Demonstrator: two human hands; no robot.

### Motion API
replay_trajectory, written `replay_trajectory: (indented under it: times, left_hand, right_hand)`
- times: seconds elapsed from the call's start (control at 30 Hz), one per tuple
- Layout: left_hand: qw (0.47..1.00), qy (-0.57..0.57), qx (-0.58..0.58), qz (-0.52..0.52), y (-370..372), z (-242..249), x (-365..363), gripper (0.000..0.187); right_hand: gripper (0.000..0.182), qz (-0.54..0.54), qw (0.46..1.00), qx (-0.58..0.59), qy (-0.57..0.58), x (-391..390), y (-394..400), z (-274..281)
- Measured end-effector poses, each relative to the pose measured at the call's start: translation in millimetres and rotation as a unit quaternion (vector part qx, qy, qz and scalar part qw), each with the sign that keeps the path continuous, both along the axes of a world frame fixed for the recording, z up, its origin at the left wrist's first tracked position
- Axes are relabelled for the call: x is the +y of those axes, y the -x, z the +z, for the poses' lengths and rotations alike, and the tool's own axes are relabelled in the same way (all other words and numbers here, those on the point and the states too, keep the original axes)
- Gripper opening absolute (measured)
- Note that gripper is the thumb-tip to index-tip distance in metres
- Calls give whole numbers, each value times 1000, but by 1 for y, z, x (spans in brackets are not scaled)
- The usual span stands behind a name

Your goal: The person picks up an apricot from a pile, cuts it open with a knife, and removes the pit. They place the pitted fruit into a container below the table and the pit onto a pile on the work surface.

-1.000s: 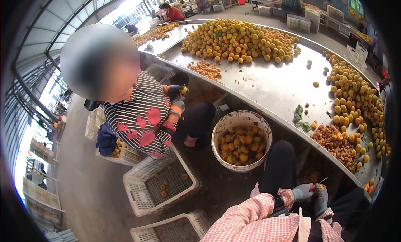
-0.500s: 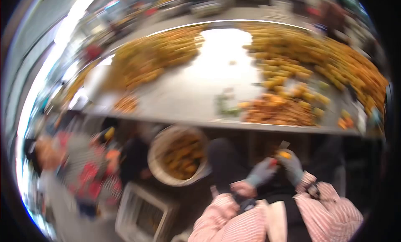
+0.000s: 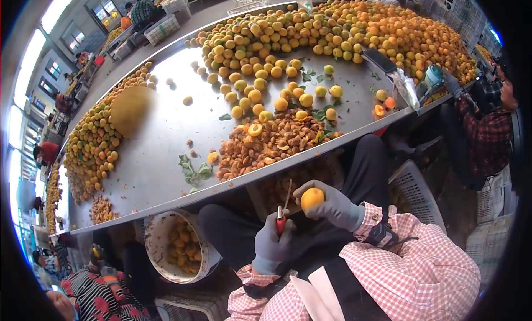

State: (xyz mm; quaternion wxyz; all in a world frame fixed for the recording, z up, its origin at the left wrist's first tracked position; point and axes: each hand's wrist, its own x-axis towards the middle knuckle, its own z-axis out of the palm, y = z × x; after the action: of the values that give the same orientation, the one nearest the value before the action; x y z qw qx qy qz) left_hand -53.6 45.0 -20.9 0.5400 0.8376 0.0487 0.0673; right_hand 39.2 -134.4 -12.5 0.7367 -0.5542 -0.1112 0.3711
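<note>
My left hand [image 3: 271, 244], in a grey glove, is closed round the red handle of a small knife [image 3: 287, 198], whose thin blade points upward. A whole orange-yellow apricot [image 3: 313, 199] sits in the fingers of my gloved right hand [image 3: 339, 209], just right of the blade and apart from it. Both hands are above my lap, in front of the metal table [image 3: 155, 171]. On the table's near edge lies a heap of brown apricot stones [image 3: 266, 146], with a cut apricot half [image 3: 255, 129] on top.
Piles of apricots [image 3: 388, 33] cover the far side. A white bucket [image 3: 206, 265] of apricot pieces stands left of my legs, a grey plastic crate [image 3: 419, 193] to the right. Co-workers sit at left [image 3: 105, 290] and right [image 3: 485, 127]. A phone [image 3: 379, 60] lies among the fruit.
The view has swung and sharpened from a blur. My hands, close together before, are now further apart, the knife in the left and a fruit in the right.
</note>
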Motion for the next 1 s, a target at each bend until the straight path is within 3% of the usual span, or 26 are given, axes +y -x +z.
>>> replay_trajectory:
  times: [0.03,0.07,0.1,0.23,0.3,0.33,0.4,0.53,0.83,0.9,1.0]
  left_hand:
    - [1000,-1,5,0,2,0,-2,23]
    - [998,-37,34,-24,3,2,-2,26]
    - [994,-73,63,-49,3,4,-2,29]
    - [991,-74,48,-105,0,15,-4,31]
    - [988,-55,55,-133,-2,19,-5,31]
    - [987,-56,59,-135,-2,22,-6,31]
    - [982,-24,86,-168,-4,28,-9,32]
    - [981,1,64,-183,-3,24,-15,31]
    - [977,64,79,-188,2,20,-16,21]
    - [979,-25,82,-183,4,19,-15,19]
    - [983,-69,60,-158,2,22,-20,26]
  right_hand:
    - [50,0,1000,5,-1,-2,-1,-4]
    - [48,23,965,171,-197,-5,-3,-9]
    - [47,43,865,325,-381,-6,-5,-9]
    - [50,-3,868,318,-381,-9,-1,-1]
    - [46,-34,922,193,-335,-11,1,0]
    - [46,-37,920,196,-336,-14,1,-1]
    - [43,-28,966,53,-250,-20,1,-3]
    - [43,-25,969,93,-229,-27,5,6]
    - [39,63,971,40,-228,-33,7,22]
    - [37,58,978,13,-198,-33,7,25]
    - [38,38,984,5,-175,-31,10,26]
